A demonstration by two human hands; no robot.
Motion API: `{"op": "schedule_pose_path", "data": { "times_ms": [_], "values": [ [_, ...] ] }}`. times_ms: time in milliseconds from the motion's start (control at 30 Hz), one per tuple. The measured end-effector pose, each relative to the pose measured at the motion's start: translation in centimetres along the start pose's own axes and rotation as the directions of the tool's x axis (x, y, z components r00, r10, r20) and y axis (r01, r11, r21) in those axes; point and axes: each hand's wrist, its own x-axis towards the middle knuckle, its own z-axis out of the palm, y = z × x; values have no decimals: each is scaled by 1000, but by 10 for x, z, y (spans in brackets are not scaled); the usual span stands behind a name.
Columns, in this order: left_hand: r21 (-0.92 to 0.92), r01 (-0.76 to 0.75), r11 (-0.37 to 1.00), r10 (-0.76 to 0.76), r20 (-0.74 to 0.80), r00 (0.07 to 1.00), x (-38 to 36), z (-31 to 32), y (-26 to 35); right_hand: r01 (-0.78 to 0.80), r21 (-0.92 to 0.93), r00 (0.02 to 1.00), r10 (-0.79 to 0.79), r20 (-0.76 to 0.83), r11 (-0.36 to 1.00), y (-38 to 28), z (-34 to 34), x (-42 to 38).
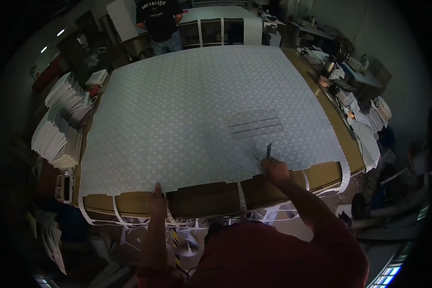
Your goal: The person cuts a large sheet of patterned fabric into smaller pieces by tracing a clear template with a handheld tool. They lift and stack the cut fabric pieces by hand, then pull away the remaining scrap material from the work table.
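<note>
A wide pale grey sheet of patterned fabric point(187, 110) covers most of the large brown-topped table in front of me. My right hand point(276, 170) is closed around a slim dark utility knife point(269, 151), held upright over the fabric near its front edge. Farther in, a small rectangular area with several dark cut lines point(254, 124) shows in the sheet. At the stepped front edge of the fabric rests my left hand point(157, 200), seen side-on, with a finger stretched forward onto the sheet and no object visible in it.
Narrow fabric strips point(242, 196) hang over the brown front edge point(201, 199). Stacks of white cut pieces point(57, 139) stand at the left. Papers and a metal flask point(329, 66) line the right side. Another person point(161, 21) stands beyond the far edge near a second table point(216, 13).
</note>
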Motion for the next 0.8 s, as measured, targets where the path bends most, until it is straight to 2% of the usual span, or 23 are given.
{"op": "schedule_pose_path", "data": {
  "times_ms": [67, 100, 167, 300, 367, 400, 433, 467, 500, 567, 633, 667, 733, 800],
  "values": [
    [-183, -19, 983, 33, 73, 997, -13, -5, 8, 9, 31, 1000, -10, 29, 999, 0, -5, 3],
    [-176, -25, 984, 41, 86, 995, -13, -6, 12, 34, 41, 999, -34, -5, 999, -2, -5, 4],
    [-205, 168, 964, -154, 79, 985, -8, -5, 10, 49, 45, 998, -47, -44, 998, -7, -3, 5],
    [-270, 250, 930, -218, 144, 965, 11, -5, -2, 55, 126, 997, -47, -69, 991, -10, -14, 6],
    [-312, 332, 890, -323, 79, 943, 1, -2, 10, 95, 164, 993, -82, -87, 982, -10, -12, 7],
    [-326, 344, 881, -345, 55, 937, -6, 2, 16, 113, 173, 982, -83, -171, 978, -6, -9, 4],
    [-347, 291, 892, -280, 82, 956, -14, 5, 25, 157, 192, 962, -106, -253, 969, -4, -3, 3],
    [-375, 233, 898, -219, 79, 972, -22, 3, 32, 103, 172, 981, -71, -180, 980, -2, -1, 2],
    [-340, 237, 910, -235, 49, 971, -26, 5, 34, 66, 150, 993, -50, -106, 986, 2, 2, -1],
    [-302, 238, 923, -240, 33, 970, -30, 5, 41, 188, 108, 937, -145, -318, 976, 14, 20, -3],
    [-252, 199, 947, -203, 13, 979, -35, 4, 38, 139, 218, 965, -83, -248, 966, 31, 37, -7],
    [-240, 220, 945, -230, -13, 973, -38, 5, 43, 192, 241, 962, -133, -240, 951, 36, 44, -11],
    [-241, 242, 940, -258, -39, 965, -43, 6, 49, -3, 349, 995, 37, -89, 937, 45, 52, -16],
    [-162, 164, 973, -183, -109, 977, -51, 7, 52, 36, 342, 994, 1, -107, 939, 44, 52, -18]
  ]
}}
